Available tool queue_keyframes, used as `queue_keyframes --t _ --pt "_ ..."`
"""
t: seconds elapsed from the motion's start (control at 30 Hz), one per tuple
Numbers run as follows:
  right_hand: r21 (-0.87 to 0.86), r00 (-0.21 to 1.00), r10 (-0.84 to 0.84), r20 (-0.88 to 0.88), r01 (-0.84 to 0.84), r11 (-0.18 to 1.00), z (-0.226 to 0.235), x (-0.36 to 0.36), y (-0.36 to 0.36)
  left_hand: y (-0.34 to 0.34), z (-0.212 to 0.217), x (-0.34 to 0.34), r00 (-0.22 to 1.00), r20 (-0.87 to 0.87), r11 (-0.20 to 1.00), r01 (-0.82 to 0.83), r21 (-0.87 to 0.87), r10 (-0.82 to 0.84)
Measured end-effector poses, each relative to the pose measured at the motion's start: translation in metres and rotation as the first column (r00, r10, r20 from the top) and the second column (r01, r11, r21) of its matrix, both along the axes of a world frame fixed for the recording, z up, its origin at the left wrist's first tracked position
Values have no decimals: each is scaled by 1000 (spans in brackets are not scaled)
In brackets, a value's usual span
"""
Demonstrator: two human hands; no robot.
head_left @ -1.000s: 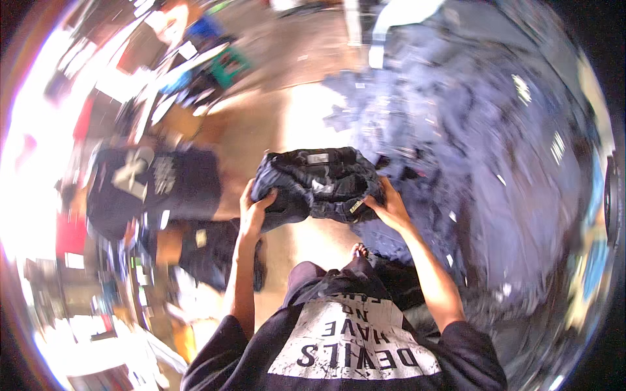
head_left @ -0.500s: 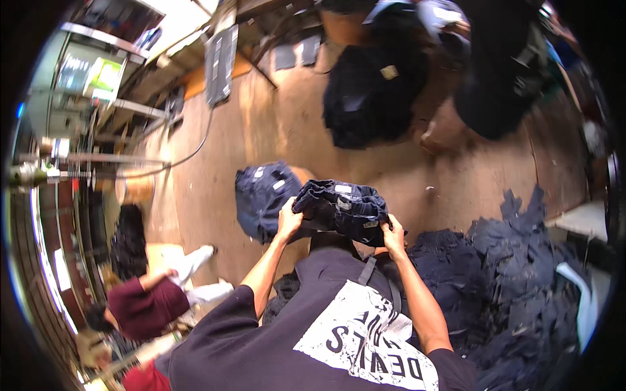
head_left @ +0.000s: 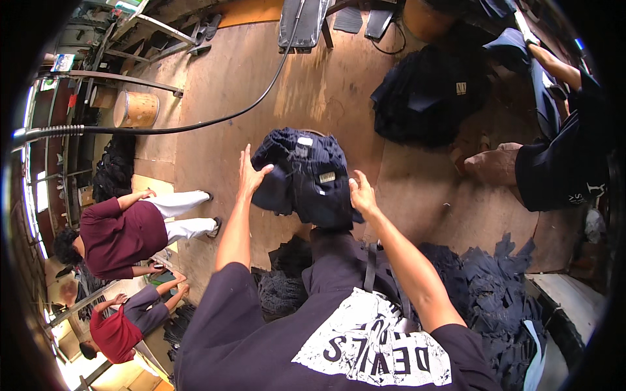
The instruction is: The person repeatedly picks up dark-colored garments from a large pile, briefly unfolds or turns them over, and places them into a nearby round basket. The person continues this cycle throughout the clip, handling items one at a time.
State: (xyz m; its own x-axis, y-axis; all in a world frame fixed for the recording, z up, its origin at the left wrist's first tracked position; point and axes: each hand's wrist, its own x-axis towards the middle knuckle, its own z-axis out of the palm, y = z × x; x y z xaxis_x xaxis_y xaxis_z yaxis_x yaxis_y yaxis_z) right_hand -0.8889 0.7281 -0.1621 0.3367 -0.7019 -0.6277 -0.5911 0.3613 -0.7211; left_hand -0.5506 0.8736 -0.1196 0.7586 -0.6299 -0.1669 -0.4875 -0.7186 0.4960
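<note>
Dark blue denim garments (head_left: 302,171) with gathered waistbands and small pale labels lie in a folded stack just ahead of me. My left hand (head_left: 250,174) is beside the stack's left edge, its fingers spread and nothing in them. On the opposite side, my right hand (head_left: 363,195) is close to the right edge, fingers parted and holding nothing. What supports the stack is mostly hidden beneath it.
Dark cloth pieces (head_left: 489,287) are heaped at my right. A big dark garment bundle (head_left: 424,98) stands far right, near a person handling denim (head_left: 548,98). Two people (head_left: 124,234) are at left. A black cable (head_left: 222,119) crosses above the wooden floor (head_left: 215,156).
Both hands have let go of the denim garment they held, which now rests on the stack ahead. My hands have moved apart and forward, and the view has shifted.
</note>
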Motion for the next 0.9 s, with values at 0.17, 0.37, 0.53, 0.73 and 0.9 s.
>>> queue_keyframes --t 0.17,0.37,0.53,0.73,0.9 --pt "129 1000 5 -27 -1 992 -16 -92 -30 37 -71 -10 989 126 959 45 280 -83" --pt "-46 873 -457 -172 456 889 26 -312 20 74 -131 -120 686 -671 803 552 226 -283" --pt "-176 332 -934 -130 919 351 91 -459 139 -15 -154 -201 242 -943 604 795 58 -228" --pt "-728 -60 -993 98 676 -113 218 -589 300 -220 -128 -298 322 -859 511 855 84 -397" --pt "-992 -413 -902 125 -73 -104 321 -699 435 -341 -90 -439 449 -607 491 864 108 -656"
